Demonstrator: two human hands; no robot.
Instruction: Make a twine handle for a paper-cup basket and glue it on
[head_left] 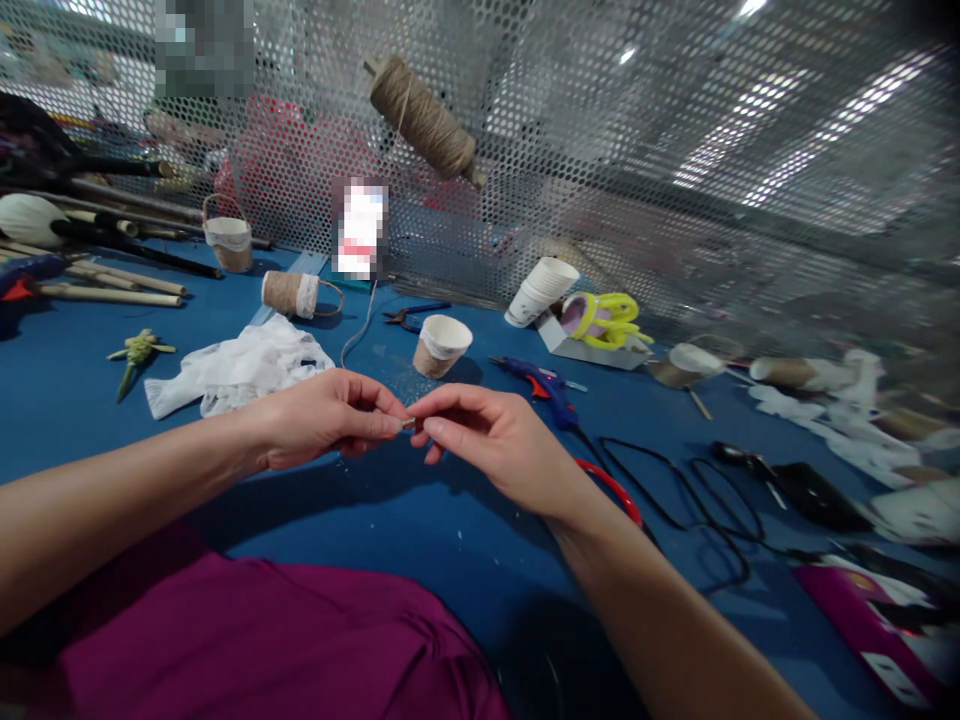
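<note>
My left hand (pixel 337 418) and my right hand (pixel 491 440) meet over the middle of the blue table. Between their fingertips they pinch a small tan piece (pixel 409 423), mostly covered by the fingers; its exact kind does not show. Just beyond them stands a paper cup (pixel 437 352) wrapped in twine with a white lace rim and no handle. A blue glue gun (pixel 551 395) lies right of that cup. White lace (pixel 240 370) is heaped left of my left hand. Two twine-wrapped cups with handles, one upright (pixel 229 245), one on its side (pixel 289 294), sit farther back.
A twine spool (pixel 424 115) hangs on the perforated metal screen (pixel 300 130). Stacked paper cups (pixel 541 290) and yellow-handled scissors (pixel 611 318) stand at the back. Pliers (pixel 405 318) lie behind the middle cup. Black cable (pixel 667 500) loops on the right; sticks (pixel 112 293) lie on the left.
</note>
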